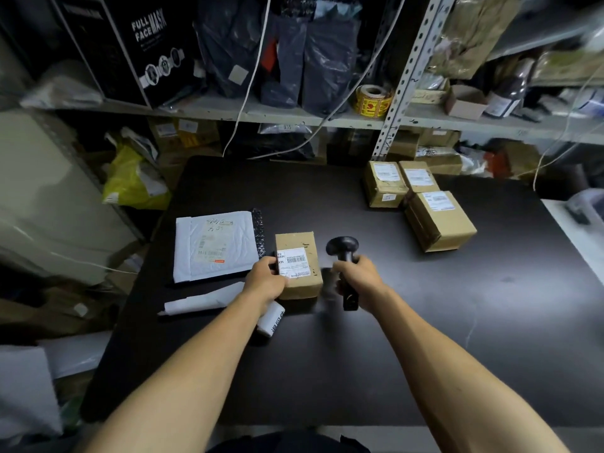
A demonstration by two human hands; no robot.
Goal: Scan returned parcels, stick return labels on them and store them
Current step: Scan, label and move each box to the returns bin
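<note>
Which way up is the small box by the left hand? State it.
Label side up. The small box lies flat on the table, its barcode label facing the camera, gripped by the left hand.

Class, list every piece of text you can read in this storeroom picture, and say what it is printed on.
"FULL FACE MASK": black carton on the upper shelf.
"035": grey bag under that shelf.
Label of the small brown cardboard box gripped by the left hand: barcode, print too small.
White padded mailer: handwriting illegible.
Yellow sticker roll: blurred.
</note>
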